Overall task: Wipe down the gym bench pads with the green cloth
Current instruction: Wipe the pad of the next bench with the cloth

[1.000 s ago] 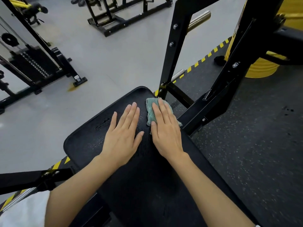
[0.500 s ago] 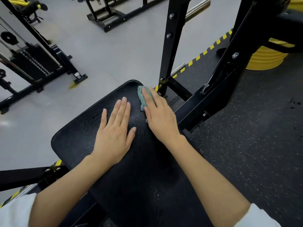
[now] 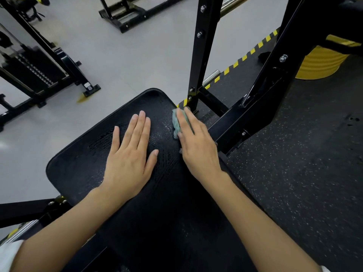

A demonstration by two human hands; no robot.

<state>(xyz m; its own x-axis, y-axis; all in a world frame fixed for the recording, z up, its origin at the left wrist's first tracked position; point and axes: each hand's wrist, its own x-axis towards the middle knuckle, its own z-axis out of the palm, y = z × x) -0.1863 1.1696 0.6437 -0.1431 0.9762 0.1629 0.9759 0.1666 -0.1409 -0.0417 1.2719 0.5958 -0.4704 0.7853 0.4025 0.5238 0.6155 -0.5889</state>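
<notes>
A black bench pad [image 3: 82, 165] fills the middle of the view, with damp streaks across its top. My left hand [image 3: 129, 154] lies flat on the pad, fingers straight and spread slightly. My right hand [image 3: 194, 142] presses the green cloth [image 3: 176, 122] onto the pad's right edge near the far corner, fingers stretched over it. Most of the cloth is hidden under that hand; only a strip shows at its left side.
A black upright post [image 3: 202, 55] and a slanted frame beam [image 3: 261, 99] stand just beyond the right hand. A yellow weight plate [image 3: 318, 63] lies on the dark rubber floor at the right. A cable machine [image 3: 39, 71] stands on the grey floor at the left.
My right hand has slid the cloth farther along the pad's right edge toward the far corner. The left hand stays flat on the pad.
</notes>
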